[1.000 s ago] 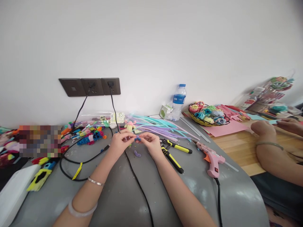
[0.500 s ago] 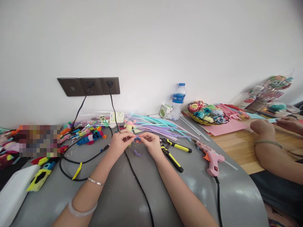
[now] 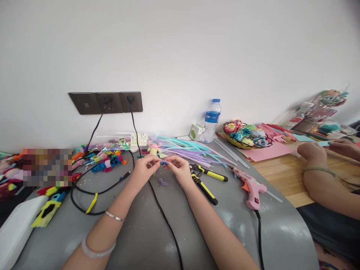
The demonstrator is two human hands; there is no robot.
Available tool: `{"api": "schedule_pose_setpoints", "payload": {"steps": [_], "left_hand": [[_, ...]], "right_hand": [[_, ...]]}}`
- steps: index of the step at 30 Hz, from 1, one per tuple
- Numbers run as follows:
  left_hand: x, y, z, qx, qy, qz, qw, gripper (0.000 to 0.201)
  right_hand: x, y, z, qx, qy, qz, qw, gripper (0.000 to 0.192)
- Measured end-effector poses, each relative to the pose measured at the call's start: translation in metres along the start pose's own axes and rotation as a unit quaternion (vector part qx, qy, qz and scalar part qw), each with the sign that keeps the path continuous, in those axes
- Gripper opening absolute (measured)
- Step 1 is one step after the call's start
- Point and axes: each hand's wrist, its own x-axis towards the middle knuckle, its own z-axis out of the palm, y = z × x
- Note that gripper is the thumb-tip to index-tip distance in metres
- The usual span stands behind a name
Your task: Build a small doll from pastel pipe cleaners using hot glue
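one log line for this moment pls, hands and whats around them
left hand + right hand: pinch small blue piece together | purple piece on grey table beneath | yellow-handled pliers, pink glue gun to the right

- The blue piece (image 3: 164, 163) pinched between the fingertips of the left hand (image 3: 144, 169) and right hand (image 3: 179, 168) was too small to identify; the fingers covered most of it.
- A pixelated patch (image 3: 47, 167), well to the left of the left-hand fingers, concealed whatever lay there.
- A co-worker's arm (image 3: 323, 182), far right of the right-hand fingers, was cut off by the frame edge.
- The white object (image 3: 14, 230), below and left of the fingers, ran out of the picture.
- Lettering on the water bottle (image 3: 212, 121) beyond the fingers was illegible.
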Motion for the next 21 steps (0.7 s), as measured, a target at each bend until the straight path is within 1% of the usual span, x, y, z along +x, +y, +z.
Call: {"api": "schedule_pose_setpoints", "payload": {"steps": [8, 12, 16, 21], "left_hand": [[0.0004, -0.0011, -0.0010, 0.005, 0.004, -0.001, 1.000, 0.022], [0.0004, 0.0010, 0.0001, 0.020, 0.015, 0.011, 1.000, 0.015], [-0.0005, 0.0047, 0.0020, 0.032, 0.026, 0.014, 0.999, 0.012], [-0.0008, 0.0059, 0.0030, -0.004, 0.027, 0.011, 1.000, 0.013]], "right_hand": [[0.0014, 0.0009, -0.0020, -0.018, -0.001, -0.013, 1.000, 0.031], [0.0016, -0.0006, -0.0016, -0.020, 0.000, -0.010, 1.000, 0.032], [0.0009, -0.0026, -0.0008, -0.022, -0.006, 0.001, 1.000, 0.035], [0.0004, -0.0013, -0.0002, 0.000, -0.020, 0.000, 1.000, 0.035]]}}
